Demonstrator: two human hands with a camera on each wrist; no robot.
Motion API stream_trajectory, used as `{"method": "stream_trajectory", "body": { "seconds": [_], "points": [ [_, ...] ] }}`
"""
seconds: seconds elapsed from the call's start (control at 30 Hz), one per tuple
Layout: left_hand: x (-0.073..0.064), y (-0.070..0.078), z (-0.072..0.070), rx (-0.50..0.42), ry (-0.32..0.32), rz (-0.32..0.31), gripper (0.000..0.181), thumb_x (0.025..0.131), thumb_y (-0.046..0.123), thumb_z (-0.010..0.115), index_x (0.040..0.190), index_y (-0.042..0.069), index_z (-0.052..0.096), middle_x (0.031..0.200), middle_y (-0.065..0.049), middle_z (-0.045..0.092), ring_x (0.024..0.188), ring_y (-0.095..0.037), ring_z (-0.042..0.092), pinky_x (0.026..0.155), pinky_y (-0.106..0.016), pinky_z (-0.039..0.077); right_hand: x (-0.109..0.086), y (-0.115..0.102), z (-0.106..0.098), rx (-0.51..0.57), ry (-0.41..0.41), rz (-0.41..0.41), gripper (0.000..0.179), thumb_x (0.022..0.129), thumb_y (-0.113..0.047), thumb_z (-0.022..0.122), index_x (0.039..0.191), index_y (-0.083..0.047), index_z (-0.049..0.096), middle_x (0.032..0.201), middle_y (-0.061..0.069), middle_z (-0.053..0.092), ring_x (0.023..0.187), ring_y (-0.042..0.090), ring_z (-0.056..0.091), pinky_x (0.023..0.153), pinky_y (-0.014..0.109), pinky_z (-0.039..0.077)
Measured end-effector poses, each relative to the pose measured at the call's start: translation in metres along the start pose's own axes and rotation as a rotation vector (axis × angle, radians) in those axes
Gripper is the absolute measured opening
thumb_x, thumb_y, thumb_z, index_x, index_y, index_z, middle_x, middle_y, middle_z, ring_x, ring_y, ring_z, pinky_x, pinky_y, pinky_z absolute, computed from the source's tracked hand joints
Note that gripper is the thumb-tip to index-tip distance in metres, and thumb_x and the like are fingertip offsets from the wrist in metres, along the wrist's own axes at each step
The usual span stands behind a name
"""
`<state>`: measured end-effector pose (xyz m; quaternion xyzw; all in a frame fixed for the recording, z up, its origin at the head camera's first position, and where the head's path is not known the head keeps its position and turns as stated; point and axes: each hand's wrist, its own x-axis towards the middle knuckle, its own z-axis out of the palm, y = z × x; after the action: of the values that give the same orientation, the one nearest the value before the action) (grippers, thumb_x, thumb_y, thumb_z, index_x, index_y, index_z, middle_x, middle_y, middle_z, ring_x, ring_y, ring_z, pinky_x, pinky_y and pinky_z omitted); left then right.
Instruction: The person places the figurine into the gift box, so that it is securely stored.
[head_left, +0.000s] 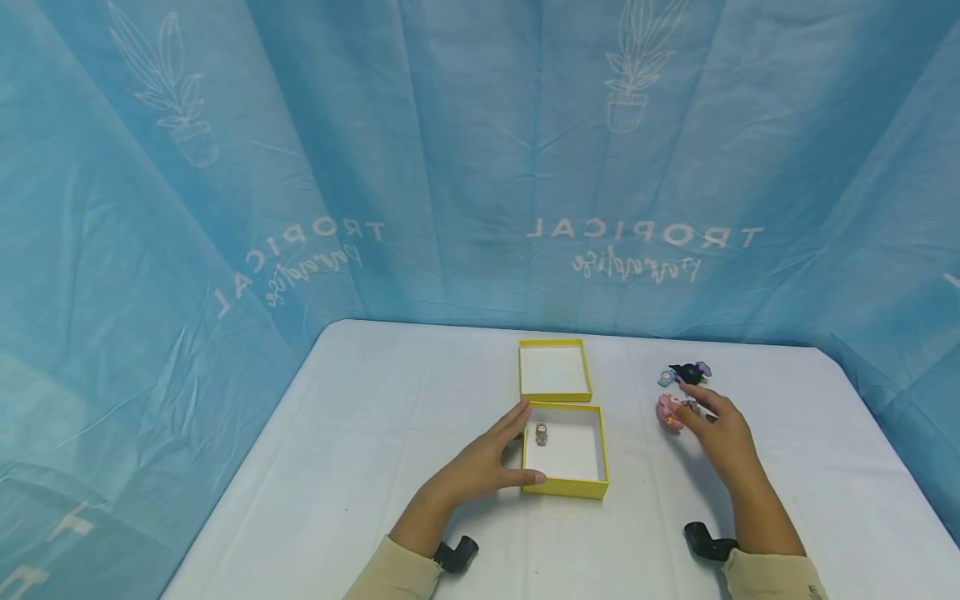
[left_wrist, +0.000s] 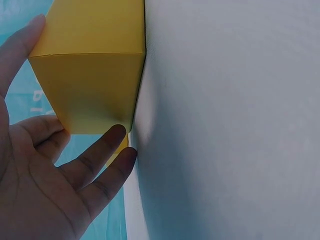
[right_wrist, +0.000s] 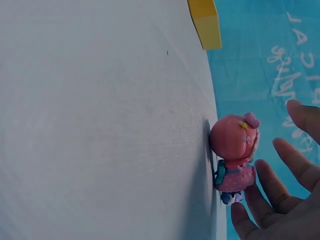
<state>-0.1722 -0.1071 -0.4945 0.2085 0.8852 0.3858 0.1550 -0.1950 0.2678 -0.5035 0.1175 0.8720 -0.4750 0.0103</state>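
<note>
My left hand (head_left: 480,473) rests along the left side of a yellow box (head_left: 566,487) with a white inside. Its thumb touches the front rim and its other fingers, spread and fairly straight, reach the back left corner; the left wrist view shows them against the yellow wall (left_wrist: 92,90). Inside the box is a small brownish figurine (head_left: 542,434). On the right, my right hand (head_left: 723,437) hovers around a pink doll figurine (head_left: 667,412), fingers apart. In the right wrist view, the pink doll figurine (right_wrist: 235,155) has a round head, with loosely bent fingertips close beside it.
A shallow yellow-edged lid (head_left: 555,397) lies right behind the box. Beyond my right hand are a black figurine (head_left: 688,374) with purple parts and a small pale blue one (head_left: 666,378). A blue printed curtain (head_left: 465,167) hangs behind the white table (head_left: 360,433).
</note>
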Motion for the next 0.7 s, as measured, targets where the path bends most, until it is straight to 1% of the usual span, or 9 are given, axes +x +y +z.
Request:
{"method": "stream_trajectory", "body": {
  "seconds": [0.1,0.17,0.3,0.33,0.4,0.53,0.57,0.7],
  "points": [
    [0.0007,-0.0009,0.0,-0.001,-0.001,-0.006,0.107,0.079,0.062,0.077,0.162,0.039,0.013,0.172,0.013,0.006,0.159,-0.025,0.013,0.127,-0.055,0.021,-0.0001,0.0002,-0.0007,0.008,-0.033,0.037,0.063,0.101,-0.045,0.059,0.154,-0.015,0.043,0.165,0.023,0.027,0.149,0.049,0.028,0.116,0.066,0.033],
    [0.0008,-0.0013,-0.0001,-0.001,-0.003,-0.007,0.107,0.079,0.062,0.077,0.162,0.04,0.013,0.172,0.013,0.006,0.159,-0.025,0.013,0.127,-0.055,0.021,0.0,0.001,-0.0013,0.015,-0.057,0.058,0.066,0.1,-0.047,0.059,0.156,-0.016,0.041,0.165,0.023,0.026,0.149,0.05,0.027,0.116,0.067,0.033],
    [0.0006,-0.0009,-0.0007,-0.009,-0.004,-0.005,0.107,0.079,0.061,0.077,0.162,0.04,0.013,0.171,0.015,0.006,0.159,-0.024,0.013,0.127,-0.055,0.021,-0.0002,0.0026,-0.0014,0.025,-0.078,0.071,0.066,0.1,-0.045,0.059,0.156,-0.015,0.04,0.163,0.027,0.029,0.147,0.05,0.03,0.116,0.067,0.035],
    [0.0005,-0.0007,-0.0008,-0.01,-0.005,-0.006,0.107,0.079,0.061,0.077,0.162,0.04,0.013,0.171,0.016,0.005,0.159,-0.024,0.013,0.127,-0.055,0.021,-0.0001,0.0027,-0.0012,0.021,-0.075,0.073,0.065,0.1,-0.043,0.06,0.155,-0.014,0.041,0.162,0.027,0.031,0.146,0.049,0.033,0.112,0.065,0.04],
    [0.0006,-0.0003,-0.001,-0.013,-0.004,-0.007,0.107,0.079,0.061,0.078,0.162,0.04,0.013,0.171,0.016,0.006,0.159,-0.024,0.013,0.127,-0.055,0.021,-0.0003,0.003,-0.0006,0.025,-0.077,0.075,0.063,0.1,-0.041,0.06,0.155,-0.014,0.042,0.16,0.028,0.033,0.145,0.049,0.035,0.111,0.064,0.041],
    [0.0007,-0.0002,-0.0013,-0.01,-0.004,-0.004,0.107,0.079,0.061,0.078,0.162,0.039,0.013,0.172,0.013,0.007,0.159,-0.025,0.013,0.127,-0.055,0.021,0.0003,0.005,-0.0003,0.03,-0.09,0.088,0.067,0.099,-0.045,0.061,0.156,-0.015,0.04,0.161,0.028,0.032,0.146,0.049,0.035,0.112,0.064,0.041],
    [0.0007,-0.0002,-0.0013,-0.01,-0.005,-0.003,0.107,0.079,0.06,0.078,0.162,0.038,0.013,0.172,0.013,0.007,0.159,-0.025,0.013,0.127,-0.055,0.021,0.0004,0.0059,-0.0004,0.033,-0.098,0.089,0.069,0.099,-0.047,0.06,0.156,-0.015,0.038,0.162,0.028,0.031,0.147,0.05,0.032,0.115,0.066,0.036],
    [0.0006,0.0001,-0.0016,-0.01,-0.007,-0.002,0.107,0.079,0.06,0.078,0.162,0.038,0.014,0.172,0.013,0.006,0.159,-0.025,0.013,0.127,-0.055,0.021,-0.0001,0.0067,-0.0014,0.014,-0.11,0.087,0.073,0.098,-0.049,0.061,0.158,-0.016,0.036,0.163,0.027,0.029,0.148,0.051,0.029,0.115,0.069,0.033]
  ]
}}
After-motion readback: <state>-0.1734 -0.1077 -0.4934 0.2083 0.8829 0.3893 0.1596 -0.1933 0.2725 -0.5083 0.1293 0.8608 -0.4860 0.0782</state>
